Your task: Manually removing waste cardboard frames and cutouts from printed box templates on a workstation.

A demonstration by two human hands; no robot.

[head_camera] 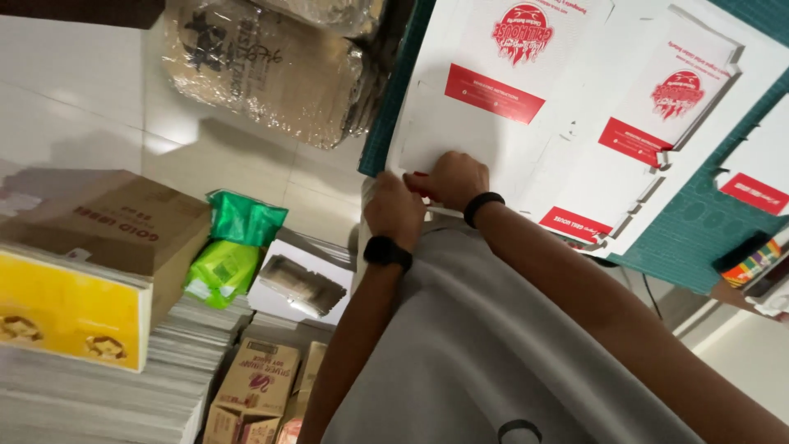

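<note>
White die-cut carton sheet (509, 140) lies flat on the green cutting mat (699, 222), its near corner at the tabletop edge with bare floor (90, 90) beyond, and there both wrists bend inward, left hand (393, 210) and right hand (450, 179) touching, fingers pinched on that corner.

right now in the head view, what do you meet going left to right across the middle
yellow box → green plastic bags → left hand → right hand → white printed cardboard sheet → green cutting mat
</note>
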